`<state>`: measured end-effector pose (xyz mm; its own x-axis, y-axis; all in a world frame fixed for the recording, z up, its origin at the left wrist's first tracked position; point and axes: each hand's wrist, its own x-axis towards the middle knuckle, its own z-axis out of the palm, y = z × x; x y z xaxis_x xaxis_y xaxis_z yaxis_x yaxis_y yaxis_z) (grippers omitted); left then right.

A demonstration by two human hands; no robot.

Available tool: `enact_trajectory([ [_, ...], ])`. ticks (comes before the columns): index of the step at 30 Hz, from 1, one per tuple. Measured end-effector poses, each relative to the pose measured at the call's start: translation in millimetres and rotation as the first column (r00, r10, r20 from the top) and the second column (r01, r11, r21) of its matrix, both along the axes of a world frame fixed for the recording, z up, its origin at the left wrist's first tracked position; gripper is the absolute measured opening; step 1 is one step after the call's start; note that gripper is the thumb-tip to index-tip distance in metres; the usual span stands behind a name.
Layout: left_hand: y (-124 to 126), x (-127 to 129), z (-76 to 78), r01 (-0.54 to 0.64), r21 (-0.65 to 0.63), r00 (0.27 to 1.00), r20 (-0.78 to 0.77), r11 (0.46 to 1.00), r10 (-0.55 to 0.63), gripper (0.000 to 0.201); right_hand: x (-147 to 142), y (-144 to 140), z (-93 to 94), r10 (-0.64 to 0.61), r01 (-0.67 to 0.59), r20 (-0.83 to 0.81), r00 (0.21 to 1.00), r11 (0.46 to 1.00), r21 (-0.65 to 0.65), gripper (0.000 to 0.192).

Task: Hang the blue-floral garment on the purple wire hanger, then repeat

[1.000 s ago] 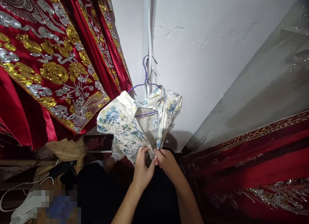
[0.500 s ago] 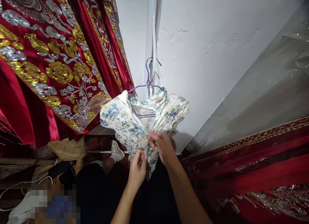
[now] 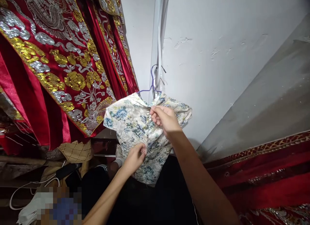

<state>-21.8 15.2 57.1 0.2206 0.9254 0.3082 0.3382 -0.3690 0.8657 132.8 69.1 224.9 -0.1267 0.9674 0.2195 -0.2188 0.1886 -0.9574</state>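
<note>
A short-sleeved floral shirt (image 3: 132, 121), white with blue and yellow-green print, hangs on a purple hanger (image 3: 152, 79) against the wall. My right hand (image 3: 166, 118) pinches the top of its front opening just below the collar, thumb and forefinger together. Lower down, my left hand (image 3: 135, 157) is closed at the front edge of the shirt, with its fingers curled in; the cloth between them is mostly hidden. The two front edges now meet along the middle, and the lower hem hangs over my dark-clothed lap.
Red cloth with gold and silver sequins (image 3: 75, 81) hangs at the left. A white strip (image 3: 158, 34) runs down the wall behind the hanger. More red cloth (image 3: 273, 183) lies at lower right. A white cable (image 3: 14, 199) and a quilted tan item (image 3: 76, 150) are at lower left.
My right hand has moved up to the neck of the shirt, and the open V-neck has been drawn closed. My left hand has shifted slightly left. The whole view has shifted a little.
</note>
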Motion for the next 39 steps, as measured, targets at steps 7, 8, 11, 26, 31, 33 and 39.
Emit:
enact_trajectory([
  [7,14.7,-3.0,152.9,-0.163,0.507,0.986,0.095,0.846,0.134,0.038,-0.5,-23.1,10.7,-0.068,0.042,0.137,0.988,0.982,0.182,0.031],
  [8,17.8,-1.4,166.3,-0.138,0.538,0.989,0.032,0.832,0.143,0.029,-0.2,-24.4,12.0,-0.073,0.039,0.158,0.985,0.977,0.209,0.031],
  [11,22.4,3.9,185.0,-0.067,0.579,0.974,-0.140,0.812,0.180,0.016,2.4,-18.1,-2.3,-0.118,0.049,0.226,0.967,0.956,0.290,0.029],
  [26,21.0,-78.4,58.7,-0.170,-0.374,0.062,0.919,0.912,0.388,0.029,-13.1,-93.5,-169.6,0.014,-0.003,0.114,0.993,0.995,-0.098,0.039],
  [31,-2.2,-35.3,-9.5,-0.206,-0.407,0.270,0.851,0.890,0.451,0.006,6.4,-98.3,-159.4,0.009,0.013,0.166,0.986,0.992,-0.129,0.039],
  [33,-10.4,-25.4,-3.2,-0.191,-0.371,0.345,0.842,0.909,0.416,0.011,18.6,-95.7,-155.5,0.049,-0.015,0.243,0.969,0.990,-0.143,0.042],
  [39,-43.1,5.2,50.1,0.102,-0.125,0.670,0.742,0.987,0.025,0.025,18.9,-95.8,-158.6,-0.149,0.172,0.225,0.963,0.981,-0.086,0.043],
])
